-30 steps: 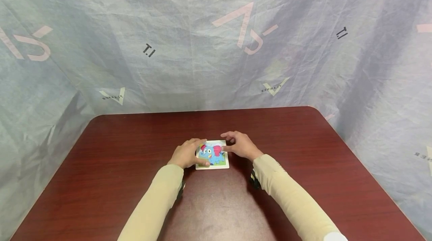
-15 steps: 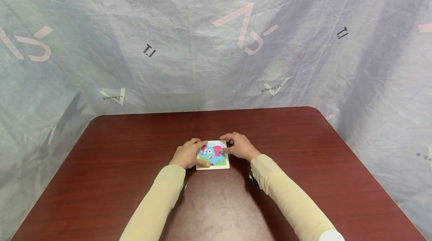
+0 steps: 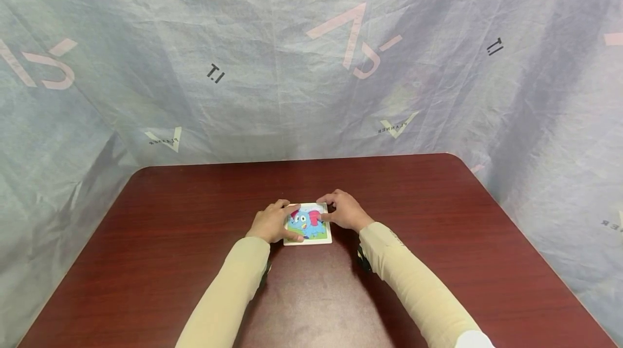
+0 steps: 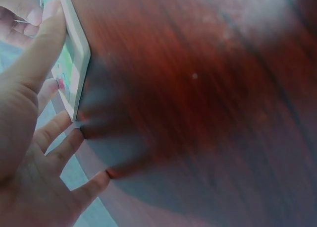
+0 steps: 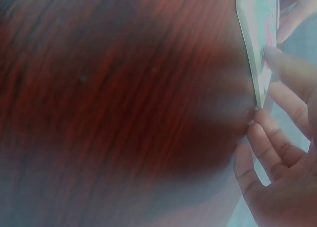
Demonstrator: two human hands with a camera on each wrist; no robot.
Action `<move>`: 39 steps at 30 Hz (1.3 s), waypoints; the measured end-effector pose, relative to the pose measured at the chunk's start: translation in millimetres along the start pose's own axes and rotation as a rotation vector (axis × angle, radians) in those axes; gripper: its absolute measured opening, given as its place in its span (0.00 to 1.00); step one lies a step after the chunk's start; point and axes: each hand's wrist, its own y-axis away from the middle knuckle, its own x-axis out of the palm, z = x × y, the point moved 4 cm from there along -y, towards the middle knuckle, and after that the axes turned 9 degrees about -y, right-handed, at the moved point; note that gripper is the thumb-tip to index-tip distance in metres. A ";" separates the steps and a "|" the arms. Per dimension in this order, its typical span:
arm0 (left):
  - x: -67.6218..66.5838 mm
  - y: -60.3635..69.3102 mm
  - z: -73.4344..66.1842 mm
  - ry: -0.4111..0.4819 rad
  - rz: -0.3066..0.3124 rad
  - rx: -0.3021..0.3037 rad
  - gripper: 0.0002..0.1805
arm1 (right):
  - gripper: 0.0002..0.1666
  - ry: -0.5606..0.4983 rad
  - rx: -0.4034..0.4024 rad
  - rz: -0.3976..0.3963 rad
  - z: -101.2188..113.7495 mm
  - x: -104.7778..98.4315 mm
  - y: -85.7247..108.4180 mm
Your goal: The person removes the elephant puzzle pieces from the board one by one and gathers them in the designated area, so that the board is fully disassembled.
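Note:
A square jigsaw puzzle (image 3: 315, 232) in a white frame lies flat on the table, showing a blue elephant with a pink ear. My left hand (image 3: 270, 222) spreads over its left side: the thumb rests on the near-left corner and the index finger reaches the far-left part. Other left fingertips touch the table in the left wrist view. From the right, my right hand (image 3: 348, 211) touches the puzzle with its thumb near the pink ear. A small dark gap shows beside that thumb. The right fingers lie around the far-right corner, their exact contact partly hidden.
The dark red wooden table (image 3: 204, 196) has rounded far corners. Behind and beside it hangs a grey printed cloth (image 3: 277, 66). Both forearms wear beige sleeves (image 3: 226, 288), with dark bands at the wrists.
Both hands stay at the puzzle. The right hand has shifted very slightly to the left, its thumb still by the pink ear; the left hand has barely moved.

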 end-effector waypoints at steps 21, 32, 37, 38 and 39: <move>-0.3 3.0 -6.6 -0.072 0.002 0.014 0.46 | 0.17 -0.024 0.013 -0.031 -5.2 4.8 2.1; -2.2 2.0 -9.0 -0.112 0.033 -0.017 0.46 | 0.17 -0.017 -0.021 -0.026 -4.2 2.4 1.2; -2.4 1.5 -9.9 -0.113 0.040 -0.028 0.46 | 0.19 0.022 -0.050 -0.004 -6.0 -5.2 0.6; -2.5 1.7 -10.1 -0.113 0.041 -0.030 0.46 | 0.20 0.042 -0.053 0.005 -6.1 -5.9 0.2; -2.6 1.9 -10.2 -0.114 0.042 -0.031 0.46 | 0.19 0.064 -0.053 0.018 -6.4 -6.4 -0.2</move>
